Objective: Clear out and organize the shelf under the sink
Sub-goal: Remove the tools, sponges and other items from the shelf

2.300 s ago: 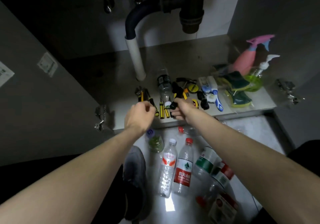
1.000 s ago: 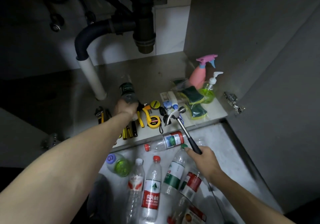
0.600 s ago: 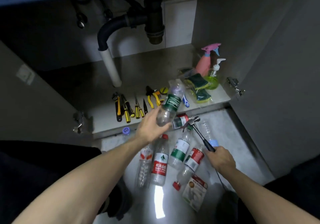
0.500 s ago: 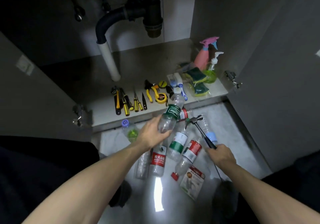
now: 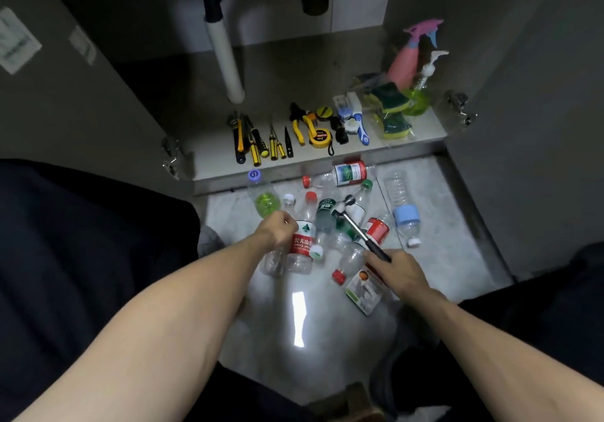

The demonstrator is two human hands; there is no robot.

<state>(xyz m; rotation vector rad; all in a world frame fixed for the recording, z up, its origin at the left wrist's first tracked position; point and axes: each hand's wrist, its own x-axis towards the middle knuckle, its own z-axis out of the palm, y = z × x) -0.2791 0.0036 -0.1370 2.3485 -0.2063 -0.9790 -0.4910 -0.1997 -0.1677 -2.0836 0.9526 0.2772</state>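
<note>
My left hand hovers with curled fingers over the pile of empty plastic bottles on the floor in front of the cabinet. A green-labelled bottle lies in that pile just right of the hand, apart from it. My right hand grips the black handle of a small hammer, its metal head pointing up over the bottles. The shelf under the sink holds a row of yellow-and-black hand tools, pliers and a yellow tape measure.
At the shelf's right end are razors, sponges, a pink spray bottle and a green soap pump. A white drain pipe comes down at the back. A small carton lies on the floor. Cabinet doors stand open on both sides.
My left hand took the green-labelled bottle off the shelf, carried it down to the floor pile and let it go. My right hand pulled the hammer off the shelf toward me.
</note>
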